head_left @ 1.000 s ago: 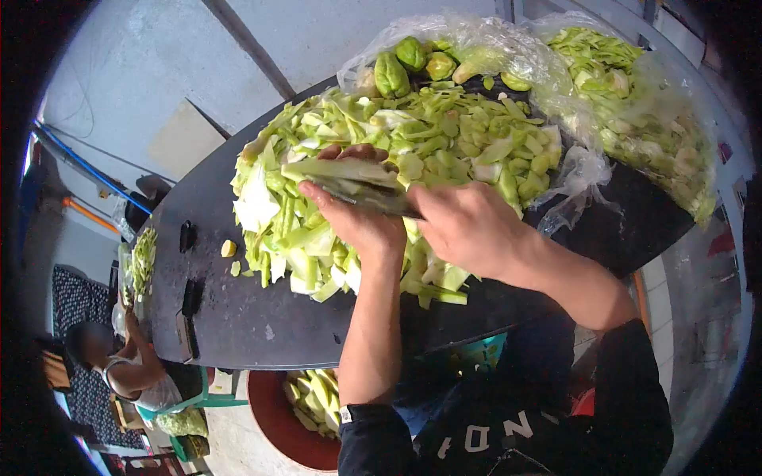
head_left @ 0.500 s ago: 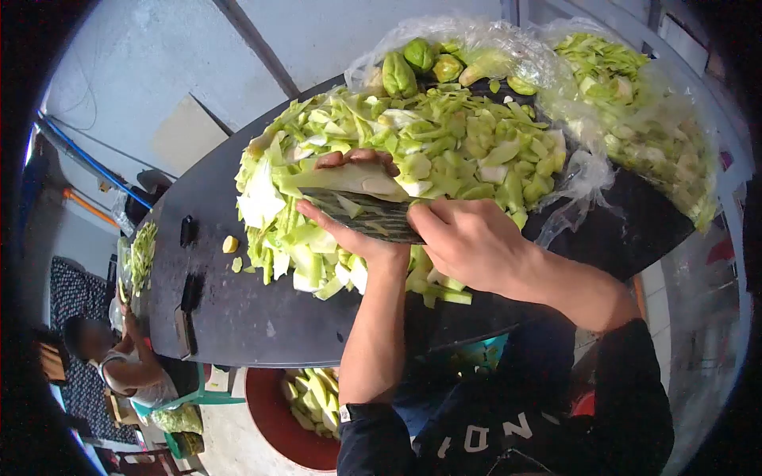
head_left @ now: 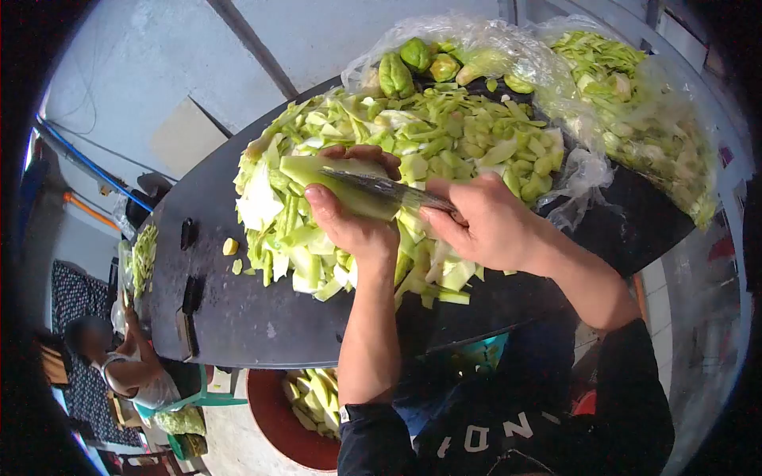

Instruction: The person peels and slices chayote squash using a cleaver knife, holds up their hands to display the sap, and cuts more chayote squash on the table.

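Observation:
My left hand [head_left: 353,226] cradles a long, pale green peeled vegetable [head_left: 305,170] from below, with the fingertips curled over its far side. My right hand [head_left: 488,222] is closed around a knife [head_left: 389,189], whose grip is mostly hidden in the fingers. The shiny dark blade lies along the top of the vegetable, touching it and pointing left. Under both hands a wide heap of light green slices and peelings [head_left: 460,131] covers the dark table [head_left: 238,317].
Whole green chayotes [head_left: 395,75] lie behind the heap. A clear plastic bag [head_left: 659,135] of cut pieces stands at right. A reddish tub [head_left: 278,428] holding long pieces sits below the table edge. Another person [head_left: 139,373] sits at far left, near green strips [head_left: 143,258].
The knife has turned from lying broadside to a narrower angle along the vegetable. My right hand has shifted slightly right, and the vegetable's cut pale face shows more.

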Available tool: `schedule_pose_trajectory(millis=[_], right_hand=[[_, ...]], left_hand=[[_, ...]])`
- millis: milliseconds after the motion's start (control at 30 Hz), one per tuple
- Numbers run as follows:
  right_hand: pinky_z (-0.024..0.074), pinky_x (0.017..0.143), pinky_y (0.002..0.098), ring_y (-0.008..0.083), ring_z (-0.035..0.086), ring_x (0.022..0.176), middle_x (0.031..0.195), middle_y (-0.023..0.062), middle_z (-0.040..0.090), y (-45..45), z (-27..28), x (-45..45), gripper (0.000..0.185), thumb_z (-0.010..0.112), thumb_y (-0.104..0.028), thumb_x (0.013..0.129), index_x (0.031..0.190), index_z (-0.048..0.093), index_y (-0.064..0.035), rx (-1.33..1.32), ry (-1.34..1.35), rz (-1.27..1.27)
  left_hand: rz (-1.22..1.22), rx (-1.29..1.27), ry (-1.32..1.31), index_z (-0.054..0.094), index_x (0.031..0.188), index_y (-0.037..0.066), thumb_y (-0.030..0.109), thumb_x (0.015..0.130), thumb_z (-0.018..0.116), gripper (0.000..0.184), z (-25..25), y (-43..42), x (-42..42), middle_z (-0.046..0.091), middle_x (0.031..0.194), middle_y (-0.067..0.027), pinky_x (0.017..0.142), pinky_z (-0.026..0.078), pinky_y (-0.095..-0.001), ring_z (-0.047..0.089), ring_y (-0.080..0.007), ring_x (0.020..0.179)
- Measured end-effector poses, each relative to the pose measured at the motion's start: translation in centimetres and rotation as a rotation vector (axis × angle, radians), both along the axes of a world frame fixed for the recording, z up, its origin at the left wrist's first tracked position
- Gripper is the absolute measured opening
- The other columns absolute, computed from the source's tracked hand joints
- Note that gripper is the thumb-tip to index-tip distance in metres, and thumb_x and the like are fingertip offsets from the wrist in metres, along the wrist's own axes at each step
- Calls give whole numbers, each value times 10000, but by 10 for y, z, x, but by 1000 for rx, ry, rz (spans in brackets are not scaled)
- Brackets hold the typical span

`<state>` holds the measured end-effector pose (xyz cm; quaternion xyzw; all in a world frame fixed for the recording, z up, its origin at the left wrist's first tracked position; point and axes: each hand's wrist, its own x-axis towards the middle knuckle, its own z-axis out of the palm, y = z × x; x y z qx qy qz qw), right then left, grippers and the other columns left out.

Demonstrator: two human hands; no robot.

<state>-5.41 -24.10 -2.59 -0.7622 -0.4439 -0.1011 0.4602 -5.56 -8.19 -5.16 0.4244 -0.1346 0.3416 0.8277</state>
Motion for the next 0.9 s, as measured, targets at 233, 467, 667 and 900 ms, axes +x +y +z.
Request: schedule_pose_trajectory(millis=[233,467,667,900], right_hand=[[411,458,384,256,574,467,559,173,556,-5,-2,2,136,616,-102,893,902,579,29,88,154,-19],[393,446,345,156,511,455,571,134,556,-7,-5,11,153,626,-112,893,875,579,33,170,194,-129],[391,448,342,138,492,460,580,117,557,-13,-15,29,156,629,-113,896,887,581,36,192,146,-239],[426,467,308,87,536,508,605,76,587,-19,-10,29,210,625,-91,898,1057,605,43,250,242,-253]], left_hand=[[-158,-128,-2,512,1167,61,624,940,399,618,-1,4,3,597,997,-133,791,486,-414,581,-285,907],[-162,-141,68,525,1146,39,611,951,377,622,-4,11,8,604,1029,-146,836,488,-398,584,-271,956],[-457,-427,57,494,1178,47,618,937,419,624,-7,22,14,574,1022,-189,818,491,-424,565,-328,912],[-685,-524,26,493,1250,53,547,929,491,589,-12,35,14,608,968,-156,709,491,-367,572,-265,840]])
